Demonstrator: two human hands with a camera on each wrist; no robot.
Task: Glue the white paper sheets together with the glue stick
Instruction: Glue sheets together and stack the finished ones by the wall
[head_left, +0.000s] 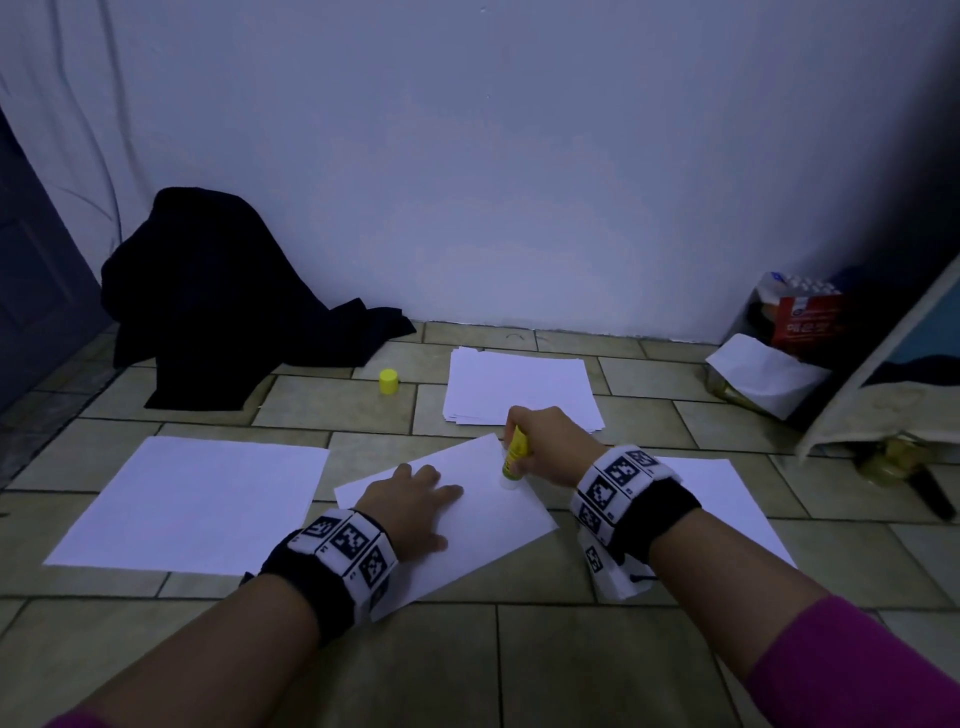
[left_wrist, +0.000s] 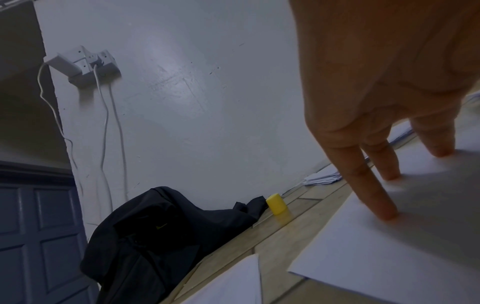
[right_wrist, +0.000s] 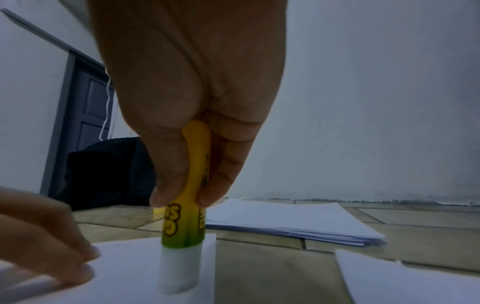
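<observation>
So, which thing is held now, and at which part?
The right hand grips the glue stick by its yellow upper barrel. The left hand only presses the paper sheet.

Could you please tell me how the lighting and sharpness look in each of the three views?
Head view: dim, bluish, corners darkened. Left wrist view: wall glare, left hand softly blurred. Right wrist view: glue stick fairly sharp, left fingers smeared.

A heap of black cloth (head_left: 218, 291) lies against the pale wall (head_left: 519, 156) on the beige tiled floor (head_left: 332, 405). White plugs with cables (left_wrist: 85, 63) hang beside a grey panelled door (left_wrist: 33, 236).
</observation>
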